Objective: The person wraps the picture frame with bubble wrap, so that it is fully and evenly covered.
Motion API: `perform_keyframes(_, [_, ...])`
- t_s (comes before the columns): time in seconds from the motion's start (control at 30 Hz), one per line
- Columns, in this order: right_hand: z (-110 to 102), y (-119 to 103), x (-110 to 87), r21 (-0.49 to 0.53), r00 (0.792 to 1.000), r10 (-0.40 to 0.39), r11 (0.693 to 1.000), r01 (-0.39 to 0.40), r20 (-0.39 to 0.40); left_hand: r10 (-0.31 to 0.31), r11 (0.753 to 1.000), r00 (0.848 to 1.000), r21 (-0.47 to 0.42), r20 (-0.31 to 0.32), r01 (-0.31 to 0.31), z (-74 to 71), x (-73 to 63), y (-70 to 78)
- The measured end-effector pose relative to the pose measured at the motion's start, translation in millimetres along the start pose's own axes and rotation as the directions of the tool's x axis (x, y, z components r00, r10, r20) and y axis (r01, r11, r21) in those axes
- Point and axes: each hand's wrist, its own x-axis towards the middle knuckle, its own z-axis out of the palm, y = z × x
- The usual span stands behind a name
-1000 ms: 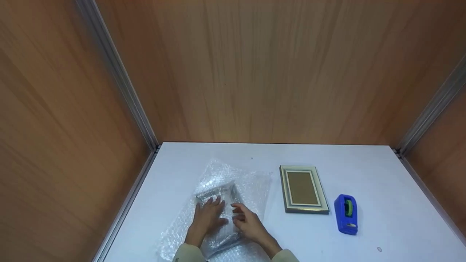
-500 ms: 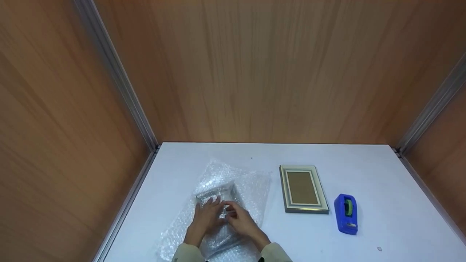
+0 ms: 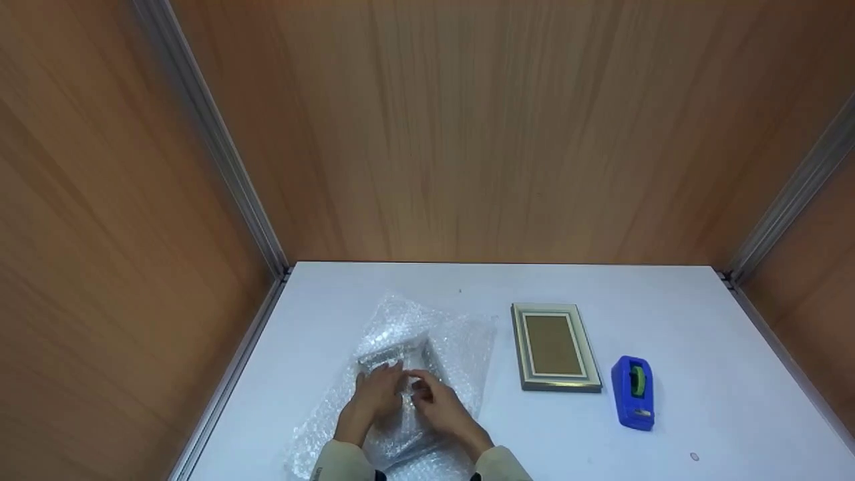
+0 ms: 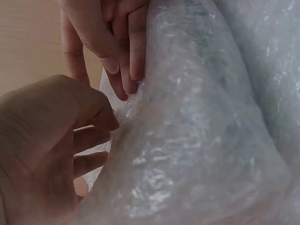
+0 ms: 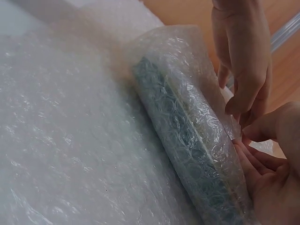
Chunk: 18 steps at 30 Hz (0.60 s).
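A flat, frame-like object lies wrapped in clear bubble wrap (image 3: pixel 461 341) on the white table. Its dark edge shows through the plastic in the right wrist view. My left hand (image 3: pixel 379 394) rests on the top of the wrapped bundle (image 5: pixel 183 126), its fingers bent loosely and touching the plastic. Close beside it, my right hand (image 3: pixel 437 404) brings thumb and fingertips together at the edge of the wrap, pinching the film there. Seen from the left wrist, the right hand (image 4: pixel 108 42) lies beyond the left hand (image 4: pixel 47 140). Exactly what sits between the fingertips is partly hidden.
Right of the wrap lies a picture frame (image 3: pixel 556 347) with a brown centre. Farther right stands a blue tape dispenser (image 3: pixel 633 393) with a green roll. A small ring-like bit (image 3: pixel 695 457) lies near the front. Wooden panels (image 3: pixel 467 133) enclose the table (image 3: pixel 681 321).
My right hand has moved left, up against the left hand over the wrap. The left hand's fingers have bent more. The frame and tape dispenser have stayed put.
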Motion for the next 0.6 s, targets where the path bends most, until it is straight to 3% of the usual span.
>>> perform_keyframes(0.13, [1.2,1.0,-0.1,0.006,1.000,-0.011,1.000,0.011,-0.008,0.076,0.992,0.993,0.103,-0.090,-0.066,-1.1,5.9,-1.8])
perform_keyframes(0.2, [1.8,1.5,0.1,0.003,1.000,-0.015,1.000,0.015,-0.012,0.112,0.989,0.987,0.112,-0.120,-0.098,-1.7,8.6,-3.9])
perform_keyframes(0.33, [2.0,2.2,0.0,0.000,1.000,-0.016,1.000,0.016,-0.019,0.137,0.991,0.983,0.030,-0.120,-0.134,-3.0,14.9,-7.8])
perform_keyframes(0.6, [2.0,1.2,-1.2,0.001,1.000,-0.017,1.000,0.017,-0.022,0.099,0.993,0.988,-0.059,-0.116,-0.106,-2.5,22.3,-9.8])
